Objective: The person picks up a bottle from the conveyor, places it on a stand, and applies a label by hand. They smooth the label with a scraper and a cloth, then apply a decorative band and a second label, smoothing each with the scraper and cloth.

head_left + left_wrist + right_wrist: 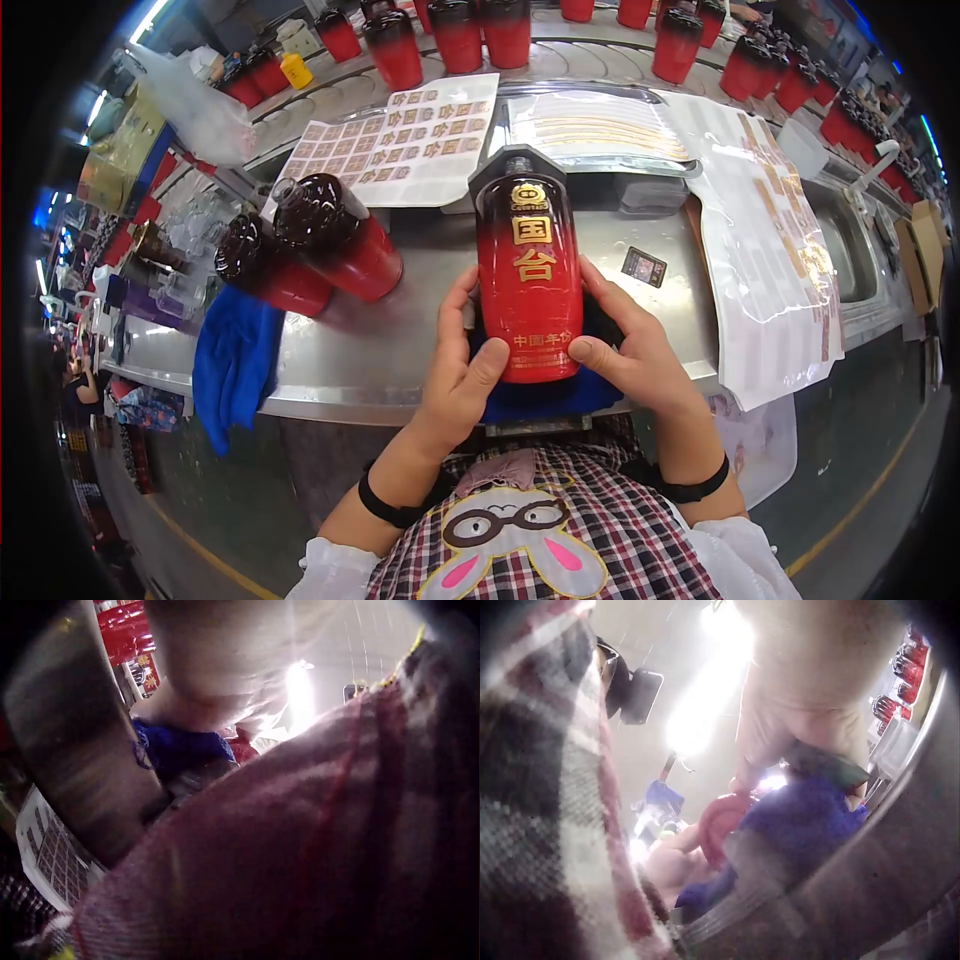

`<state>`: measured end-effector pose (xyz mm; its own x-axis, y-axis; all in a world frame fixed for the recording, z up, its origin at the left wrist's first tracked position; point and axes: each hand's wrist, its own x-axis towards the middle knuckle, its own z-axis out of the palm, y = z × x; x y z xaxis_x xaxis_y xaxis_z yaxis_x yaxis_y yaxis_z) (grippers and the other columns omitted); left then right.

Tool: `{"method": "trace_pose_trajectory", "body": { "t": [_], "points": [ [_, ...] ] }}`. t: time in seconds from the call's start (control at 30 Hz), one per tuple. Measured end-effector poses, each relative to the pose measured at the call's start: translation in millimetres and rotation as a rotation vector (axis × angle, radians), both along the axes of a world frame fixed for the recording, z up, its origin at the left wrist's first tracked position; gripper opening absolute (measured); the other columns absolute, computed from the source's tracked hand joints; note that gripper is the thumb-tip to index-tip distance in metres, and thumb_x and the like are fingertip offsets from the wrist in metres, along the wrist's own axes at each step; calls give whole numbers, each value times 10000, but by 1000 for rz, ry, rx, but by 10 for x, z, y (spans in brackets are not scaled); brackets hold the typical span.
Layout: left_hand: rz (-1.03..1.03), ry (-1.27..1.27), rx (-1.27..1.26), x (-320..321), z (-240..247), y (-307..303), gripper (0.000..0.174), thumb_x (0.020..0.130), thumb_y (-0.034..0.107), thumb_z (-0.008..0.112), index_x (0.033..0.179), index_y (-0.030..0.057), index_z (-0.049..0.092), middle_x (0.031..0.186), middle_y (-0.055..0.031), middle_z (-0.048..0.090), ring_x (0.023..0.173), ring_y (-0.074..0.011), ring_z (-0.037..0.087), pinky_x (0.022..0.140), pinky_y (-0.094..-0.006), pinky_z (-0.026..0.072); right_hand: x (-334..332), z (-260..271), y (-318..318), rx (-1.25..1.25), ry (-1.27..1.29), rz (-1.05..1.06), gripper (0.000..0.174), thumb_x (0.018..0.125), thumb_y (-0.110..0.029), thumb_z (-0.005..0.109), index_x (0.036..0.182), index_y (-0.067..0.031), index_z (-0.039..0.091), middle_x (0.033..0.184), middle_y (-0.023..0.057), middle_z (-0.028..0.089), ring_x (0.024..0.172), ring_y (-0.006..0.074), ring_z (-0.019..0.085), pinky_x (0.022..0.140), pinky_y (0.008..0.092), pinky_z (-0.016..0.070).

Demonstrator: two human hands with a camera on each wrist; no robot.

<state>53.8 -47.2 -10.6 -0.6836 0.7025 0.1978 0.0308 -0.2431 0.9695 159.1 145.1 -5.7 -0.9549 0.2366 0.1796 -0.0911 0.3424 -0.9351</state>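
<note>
Red-black bottle (530, 310) gripped between both hands (458, 380) (640, 355), thumbs (488, 364) at lower front edges, forearms (400, 475) slanting inward

A shiny metal bench (425, 262) carries two red bottles (352, 248) with dark tops, side by side at left. A blue cloth (236, 350) drapes over its near left edge. A small black card (643, 267) lies right of centre; beyond it sits a clear plastic box (655, 196). At right, a long label sheet (768, 255) overhangs the near edge.
</note>
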Motion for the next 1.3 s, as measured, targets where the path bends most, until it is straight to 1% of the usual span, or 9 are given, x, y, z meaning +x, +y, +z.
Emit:
{"method": "trace_pose_trajectory", "body": {
  "t": [0.4,0.5,0.7,0.8,1.1,1.2,1.3],
  "points": [
    [-7,26,-10,9,42,8,783,978,315,595,1514,-34,143,1506,-196,312,1392,-263,330,1155,-387,245,5,-5,4,31,5,-5,898,847,-460,727,1504,-3,320,1403,242,496,1320,333,465,1109,416,340],
    [-4,16,-11,21,66,14,804,972,343,599,1514,-36,142,1509,-204,307,1395,-271,326,1158,-391,240,6,21,-1,35,2,4,894,855,-470,715,1505,-2,318,1406,239,495,1324,333,461,1110,419,341],
    [27,94,-42,29,5,39,865,939,342,656,1511,-35,127,1500,-231,319,1371,-287,368,1142,-398,279,6,13,-17,67,3,-11,898,857,-484,703,1505,0,314,1407,240,494,1316,347,461,1108,424,342],
    [18,80,-32,20,16,35,869,933,316,670,1511,-32,122,1493,-233,330,1360,-289,384,1132,-398,298,3,20,-17,64,11,-6,903,852,-481,708,1503,4,314,1414,242,488,1312,351,463,1106,425,345],
    [6,95,-38,20,19,25,852,947,338,640,1512,-32,120,1492,-228,331,1355,-278,388,1133,-393,295,9,30,-19,71,3,-8,894,855,-462,711,1502,9,313,1428,242,476,1321,356,448,1111,433,336],
    [4,53,-6,23,1,18,852,953,368,624,1514,-27,119,1482,-221,339,1348,-277,394,1131,-391,297,18,49,-13,146,19,-13,858,866,-385,726,1503,12,309,1403,244,503,1285,334,491,1089,426,371],
    [12,13,-53,64,44,49,837,959,372,608,1517,-18,120,1468,-209,352,1339,-265,399,1125,-386,307,106,56,27,106,-16,-130,784,880,-240,728,1502,4,318,1325,221,575,1146,276,603,981,377,473]
  ]
}}
